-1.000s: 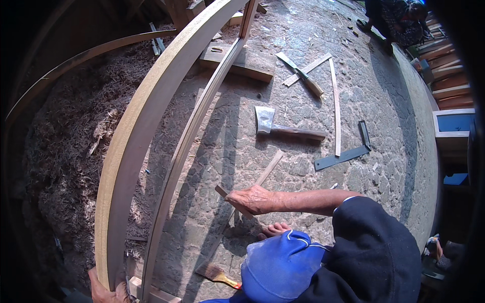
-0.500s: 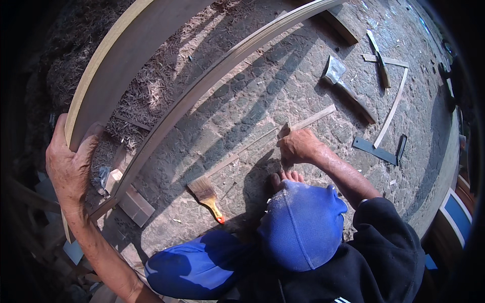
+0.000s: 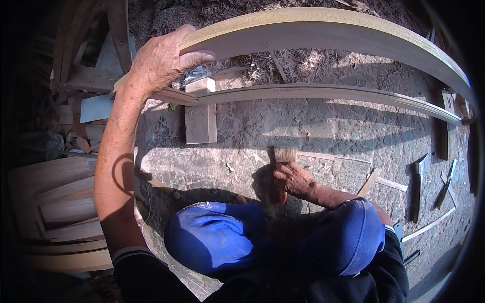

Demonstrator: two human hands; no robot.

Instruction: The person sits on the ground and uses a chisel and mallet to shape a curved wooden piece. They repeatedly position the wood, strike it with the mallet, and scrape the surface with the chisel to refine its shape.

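Observation:
My left hand (image 3: 160, 59) is wrapped over the left end of a long wooden frame, thumb on the inner face of its upper board (image 3: 323, 38). A lower grooved rail (image 3: 303, 92) runs across in front, close to the ground. My right hand (image 3: 297, 181) is down between my knees, closed round a paintbrush (image 3: 285, 154). Pale bristles point away from me and the red handle tip shows below the fingers. Thin wooden strips (image 3: 316, 156) lie just right of the bristles.
A wooden block (image 3: 201, 123) sits under the rail's left part. At right lie a hatchet-like tool (image 3: 419, 187), a knife-like tool (image 3: 446, 187), a small T-shaped wooden piece (image 3: 371, 181) and a dark square (image 3: 398, 232). Wooden panels (image 3: 65, 202) are stacked at left; shavings lie beyond.
My right hand has let go of the small wooden piece with the strip and taken hold of the paintbrush. My left hand stays on the frame while the view has turned leftward.

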